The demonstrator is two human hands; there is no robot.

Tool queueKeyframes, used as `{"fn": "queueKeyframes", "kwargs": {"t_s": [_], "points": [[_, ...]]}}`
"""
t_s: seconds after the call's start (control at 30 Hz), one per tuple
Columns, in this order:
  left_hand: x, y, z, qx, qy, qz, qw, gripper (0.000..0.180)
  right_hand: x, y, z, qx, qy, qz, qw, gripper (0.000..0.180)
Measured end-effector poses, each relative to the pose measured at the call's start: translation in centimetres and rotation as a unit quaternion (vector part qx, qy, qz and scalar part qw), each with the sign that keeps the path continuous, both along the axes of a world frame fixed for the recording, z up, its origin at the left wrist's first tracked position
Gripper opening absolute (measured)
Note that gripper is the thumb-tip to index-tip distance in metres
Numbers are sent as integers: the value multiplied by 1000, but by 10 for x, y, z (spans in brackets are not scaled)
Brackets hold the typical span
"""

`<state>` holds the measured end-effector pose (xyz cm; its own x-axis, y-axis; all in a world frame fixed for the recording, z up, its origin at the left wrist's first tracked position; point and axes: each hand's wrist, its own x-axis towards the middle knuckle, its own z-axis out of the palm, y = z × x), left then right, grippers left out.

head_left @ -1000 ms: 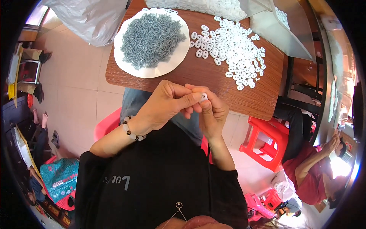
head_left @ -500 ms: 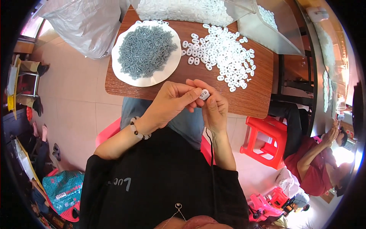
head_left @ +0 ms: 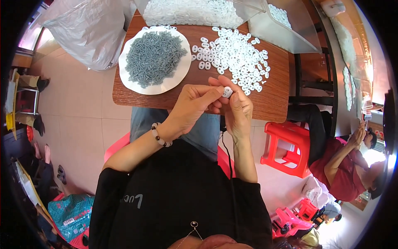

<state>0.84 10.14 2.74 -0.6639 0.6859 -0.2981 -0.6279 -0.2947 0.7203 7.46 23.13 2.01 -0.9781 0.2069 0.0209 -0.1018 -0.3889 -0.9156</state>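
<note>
While pinching a small white piece [head_left: 227, 91] from both sides, keeping its holes in view

Held just above the near edge of the counter [head_left: 265, 106], with the holed face turned up toward the head, likely for a clear sight of it. Gripped on one side by the left hand [head_left: 188, 103], thumb on top, fingers curled beneath; met at the opposite edge by the right hand [head_left: 239, 110], thumb and bent fingers closed about it, probably to steady so small a part. Cannot tell the exact contact of the fingers behind.

Just beyond, note a loose heap of similar white pieces [head_left: 238, 56], spread on the bare wood, perhaps for easy picking. To the left of it, see a scalloped white plate [head_left: 176, 79] heaped with slim grey pieces [head_left: 155, 60], perhaps set so to keep both kinds apart. Farther back, find a clear bin [head_left: 190, 14] full of white pieces, presumably stock placed out of the way.
</note>
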Motion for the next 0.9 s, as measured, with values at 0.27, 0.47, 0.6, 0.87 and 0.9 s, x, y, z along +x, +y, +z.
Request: {"fn": "queueKeyframes", "kwargs": {"t_s": [0.27,0.47,0.6,0.87,0.9], "points": [[0,-1,-2,34,-24,10,999,24,-4,-5,7,7,-6,-16,1000,47],[1,-5,-1,32,-31,16,999,25,-6,-6,10,-8,-31,-10,999,43],[1,-6,-2,40,-41,7,998,25,-7,-6,12,-33,-43,1,999,42],[-1,-5,3,73,-91,12,993,25,-12,-7,18,11,-31,-41,999,40],[-2,-4,5,72,-103,21,992,25,-13,-7,18,24,-18,-58,998,40]]}}
